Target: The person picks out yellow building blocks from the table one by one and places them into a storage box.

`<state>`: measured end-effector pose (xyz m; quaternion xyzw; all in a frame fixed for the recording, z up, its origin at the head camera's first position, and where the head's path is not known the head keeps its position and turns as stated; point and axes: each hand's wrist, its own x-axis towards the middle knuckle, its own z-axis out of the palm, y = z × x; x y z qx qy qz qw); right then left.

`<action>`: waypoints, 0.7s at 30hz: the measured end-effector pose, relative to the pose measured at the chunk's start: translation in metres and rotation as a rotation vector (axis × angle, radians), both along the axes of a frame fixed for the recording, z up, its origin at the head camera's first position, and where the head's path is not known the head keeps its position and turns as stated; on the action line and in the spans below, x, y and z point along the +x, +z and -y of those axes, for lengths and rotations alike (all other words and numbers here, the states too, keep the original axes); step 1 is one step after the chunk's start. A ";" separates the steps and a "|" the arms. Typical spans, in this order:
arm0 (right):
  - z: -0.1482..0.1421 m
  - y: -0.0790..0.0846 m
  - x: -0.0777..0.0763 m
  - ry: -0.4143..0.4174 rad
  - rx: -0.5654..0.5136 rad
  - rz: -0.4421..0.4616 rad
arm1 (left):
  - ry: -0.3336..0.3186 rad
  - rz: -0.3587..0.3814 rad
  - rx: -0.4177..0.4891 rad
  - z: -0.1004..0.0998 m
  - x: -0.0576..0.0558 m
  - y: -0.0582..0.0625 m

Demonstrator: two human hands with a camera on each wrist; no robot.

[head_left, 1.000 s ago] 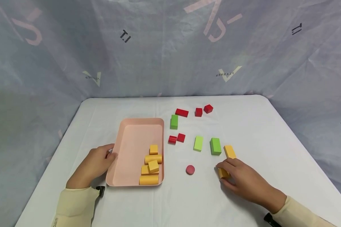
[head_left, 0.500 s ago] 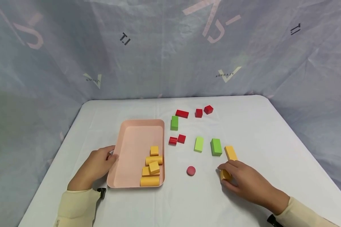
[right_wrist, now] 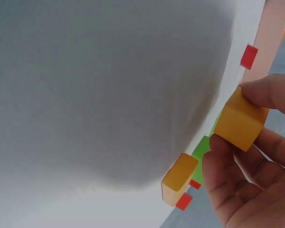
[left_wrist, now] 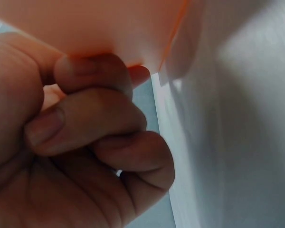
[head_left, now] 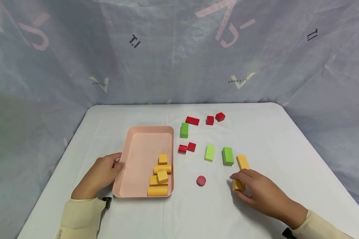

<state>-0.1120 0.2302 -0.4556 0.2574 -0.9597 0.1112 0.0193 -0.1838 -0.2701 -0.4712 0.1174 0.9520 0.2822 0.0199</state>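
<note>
My left hand [head_left: 103, 172] grips the left rim of a shallow pink tray [head_left: 134, 149]; in the left wrist view its fingers [left_wrist: 99, 118] curl beneath the tray's wall. Inside the tray, along its right side, lie several yellow blocks, among them a cylinder [head_left: 157, 191] and a small cube [head_left: 163, 176] leaning on others. At the right of the table, my right hand [head_left: 261, 191] pinches a yellow block [right_wrist: 242, 118] between thumb and fingertips. Just beyond it, partly covered by that hand in the head view, is another yellow block [head_left: 242, 161].
Green blocks [head_left: 228, 156] and a light green one [head_left: 209, 153] lie right of the tray. Several red pieces [head_left: 192, 120] are scattered farther back, and a red disc [head_left: 201, 181] lies nearer. A grey printed curtain [head_left: 179, 66] hangs behind the white table [head_left: 257, 129].
The head view has shifted slightly. My right hand, still pinching the yellow block, has moved a little to the right; my left hand stays on the tray rim.
</note>
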 end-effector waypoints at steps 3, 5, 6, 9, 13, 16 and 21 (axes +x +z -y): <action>0.000 0.001 0.001 0.003 -0.002 -0.008 | -0.001 0.002 0.001 -0.001 0.000 0.001; 0.001 0.002 0.000 0.006 -0.005 -0.013 | 0.002 0.007 0.001 -0.001 0.000 0.001; 0.001 0.003 0.000 0.008 -0.007 -0.015 | 0.003 0.008 0.000 -0.001 0.001 0.001; 0.003 0.004 0.000 0.013 -0.012 -0.019 | 0.008 0.008 0.000 0.000 0.001 0.001; 0.004 0.005 0.000 0.022 -0.017 -0.021 | 0.003 0.006 -0.001 -0.001 0.000 0.001; 0.006 0.007 -0.001 0.040 -0.031 -0.030 | -0.003 0.002 0.000 -0.001 -0.001 0.001; 0.011 0.011 -0.003 0.063 -0.059 -0.072 | 0.001 0.005 -0.004 -0.001 0.000 0.001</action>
